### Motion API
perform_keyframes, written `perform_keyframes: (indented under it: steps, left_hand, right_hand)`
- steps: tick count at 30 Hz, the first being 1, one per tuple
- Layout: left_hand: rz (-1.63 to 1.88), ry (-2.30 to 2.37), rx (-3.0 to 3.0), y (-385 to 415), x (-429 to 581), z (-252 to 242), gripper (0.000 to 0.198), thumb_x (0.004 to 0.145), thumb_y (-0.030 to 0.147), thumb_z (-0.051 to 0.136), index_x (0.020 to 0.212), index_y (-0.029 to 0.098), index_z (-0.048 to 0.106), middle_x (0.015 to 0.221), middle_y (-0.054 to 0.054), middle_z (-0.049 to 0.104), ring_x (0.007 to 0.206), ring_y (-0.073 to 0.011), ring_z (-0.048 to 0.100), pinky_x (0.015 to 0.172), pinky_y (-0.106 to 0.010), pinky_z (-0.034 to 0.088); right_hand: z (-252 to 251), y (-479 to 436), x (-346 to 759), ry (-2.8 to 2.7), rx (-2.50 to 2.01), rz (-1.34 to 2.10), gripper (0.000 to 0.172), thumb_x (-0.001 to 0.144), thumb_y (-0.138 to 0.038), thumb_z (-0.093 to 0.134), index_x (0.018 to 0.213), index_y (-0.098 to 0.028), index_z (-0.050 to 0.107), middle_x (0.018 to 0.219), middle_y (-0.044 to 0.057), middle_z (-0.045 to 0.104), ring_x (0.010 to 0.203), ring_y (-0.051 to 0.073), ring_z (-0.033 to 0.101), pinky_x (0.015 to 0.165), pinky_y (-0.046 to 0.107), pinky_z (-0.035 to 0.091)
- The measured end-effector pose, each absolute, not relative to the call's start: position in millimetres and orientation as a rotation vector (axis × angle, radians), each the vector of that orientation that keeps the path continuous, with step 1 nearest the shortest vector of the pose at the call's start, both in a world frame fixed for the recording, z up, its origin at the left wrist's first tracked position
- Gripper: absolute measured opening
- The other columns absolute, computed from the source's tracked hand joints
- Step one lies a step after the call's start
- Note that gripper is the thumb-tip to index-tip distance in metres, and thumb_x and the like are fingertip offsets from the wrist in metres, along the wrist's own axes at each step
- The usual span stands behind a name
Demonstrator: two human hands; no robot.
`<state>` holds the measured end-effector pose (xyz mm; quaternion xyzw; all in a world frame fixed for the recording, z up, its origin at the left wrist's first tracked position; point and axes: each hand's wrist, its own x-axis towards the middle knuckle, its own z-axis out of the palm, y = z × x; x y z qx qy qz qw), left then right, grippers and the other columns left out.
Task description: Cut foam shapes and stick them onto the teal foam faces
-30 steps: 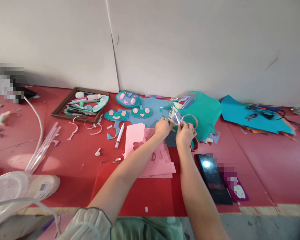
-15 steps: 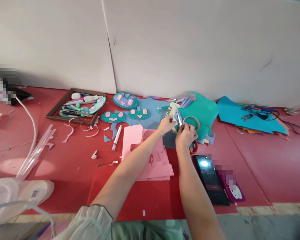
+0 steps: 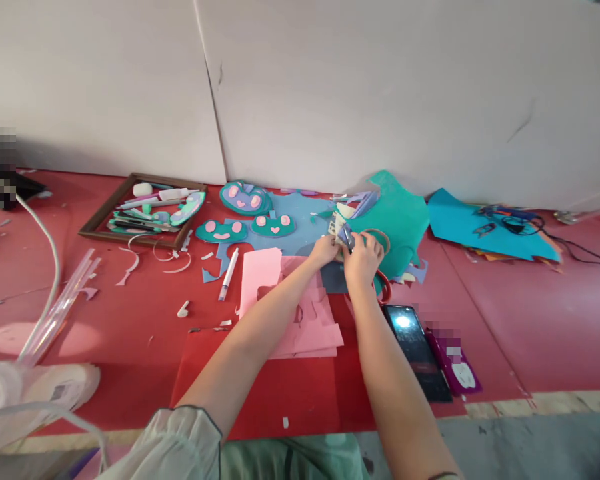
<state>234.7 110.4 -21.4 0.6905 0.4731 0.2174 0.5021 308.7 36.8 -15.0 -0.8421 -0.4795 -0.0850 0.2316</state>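
My left hand (image 3: 325,251) is closed at the edge of a cream cut-out sheet (image 3: 333,224); its fingertips are partly hidden, and what they pinch is unclear. A small shiny silver-and-purple object (image 3: 347,237), too small to name, is gripped in my right hand (image 3: 362,260) close to the left fingertips. Just behind the right hand shows a beige ring (image 3: 383,239), like a tape roll. A red looped handle (image 3: 387,291) lies beside the right wrist. Under my left forearm is a stack of pink sheets (image 3: 263,267), and a green sheet (image 3: 403,220) lies beyond my hands.
Green-and-pink face cut-outs (image 3: 273,226) lie left of my hands. A brown tray (image 3: 93,223) holds pens and tools. A white pen (image 3: 229,275), a phone (image 3: 415,347), a purple case (image 3: 447,357) and blue sheets (image 3: 450,213) lie on the red table (image 3: 505,320).
My left hand has shifted slightly left and down. My right hand has moved a little left with the shiny object, closer to the left fingertips. The whole view has shifted slightly.
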Motion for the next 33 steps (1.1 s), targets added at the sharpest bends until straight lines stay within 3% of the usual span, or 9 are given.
perform_keyframes:
  steps: [7, 12, 16, 22, 28, 30, 33]
  left_hand:
    - [0.528, 1.098, 1.736, 110.9, 233.7, -23.7, 0.029, 0.079, 0.004, 0.053, 0.102, 0.013, 0.067, 0.103, -0.011, 0.074, 0.096, -0.0197, 0.068, 0.086, -0.028, 0.051]
    - [0.565, 1.094, 1.765, 105.4, 233.8, -23.8, 0.039, 0.079, 0.001, 0.049, 0.108, 0.017, 0.069, 0.111, -0.008, 0.073, 0.106, -0.0199, 0.066, 0.094, -0.029, 0.049]
    - [0.602, 1.050, 1.802, 98.3, 234.0, -20.3, 0.044, 0.081, 0.000, 0.045, 0.113, 0.017, 0.068, 0.112, -0.008, 0.073, 0.106, -0.0207, 0.066, 0.096, -0.030, 0.048]
    - [0.741, 0.986, 1.802, 91.6, 236.4, -4.6, 0.041, 0.086, 0.005, 0.044, 0.120, 0.014, 0.066, 0.119, -0.009, 0.070, 0.106, -0.0179, 0.066, 0.095, -0.024, 0.046]
    - [0.928, 1.331, 1.570, 102.7, 224.1, 13.8, 0.030, 0.088, 0.012, 0.044, 0.109, 0.017, 0.066, 0.104, -0.006, 0.071, 0.097, -0.0177, 0.065, 0.089, -0.026, 0.048]
    - [0.897, 1.432, 1.540, 111.0, 217.6, 17.4, 0.025, 0.088, 0.015, 0.045, 0.100, 0.018, 0.066, 0.108, -0.007, 0.068, 0.103, -0.0191, 0.063, 0.092, -0.028, 0.047]
    - [0.804, 1.513, 1.532, 120.5, 211.7, 18.0, 0.018, 0.085, 0.023, 0.055, 0.099, 0.019, 0.066, 0.133, -0.011, 0.055, 0.127, -0.0240, 0.050, 0.104, -0.031, 0.039]
  right_hand:
    - [-10.3, 68.4, 314.5, -1.447, -2.456, -0.189, 0.050, 0.088, -0.009, 0.037, 0.137, -0.015, 0.047, 0.143, 0.021, 0.047, 0.137, 0.035, 0.035, 0.103, 0.061, 0.031]
    - [-23.5, 70.2, 311.3, -1.211, -2.487, -0.171, 0.052, 0.089, -0.010, 0.032, 0.140, -0.008, 0.043, 0.145, 0.026, 0.045, 0.137, 0.036, 0.038, 0.103, 0.062, 0.034]
    - [-24.8, 67.3, 313.3, -1.179, -2.403, -0.180, 0.052, 0.089, -0.008, 0.027, 0.138, -0.008, 0.045, 0.136, 0.025, 0.055, 0.128, 0.032, 0.050, 0.102, 0.055, 0.039]
    - [-5.9, 65.7, 321.5, -1.186, -2.293, -0.287, 0.054, 0.090, -0.009, 0.026, 0.143, -0.011, 0.038, 0.137, 0.021, 0.054, 0.124, 0.027, 0.054, 0.098, 0.041, 0.045]
    - [-7.6, 65.3, 338.1, -1.099, -2.320, -0.316, 0.060, 0.088, -0.008, 0.027, 0.148, -0.014, 0.029, 0.133, 0.020, 0.057, 0.116, 0.027, 0.060, 0.092, 0.041, 0.049]
    - [-11.7, 63.9, 340.5, -1.090, -2.333, -0.289, 0.061, 0.087, -0.007, 0.027, 0.148, -0.016, 0.029, 0.130, 0.019, 0.059, 0.113, 0.027, 0.061, 0.090, 0.041, 0.049]
    - [-14.4, 62.0, 338.7, -1.082, -2.335, -0.240, 0.060, 0.087, -0.007, 0.026, 0.146, -0.016, 0.033, 0.130, 0.020, 0.059, 0.114, 0.028, 0.060, 0.091, 0.041, 0.048]
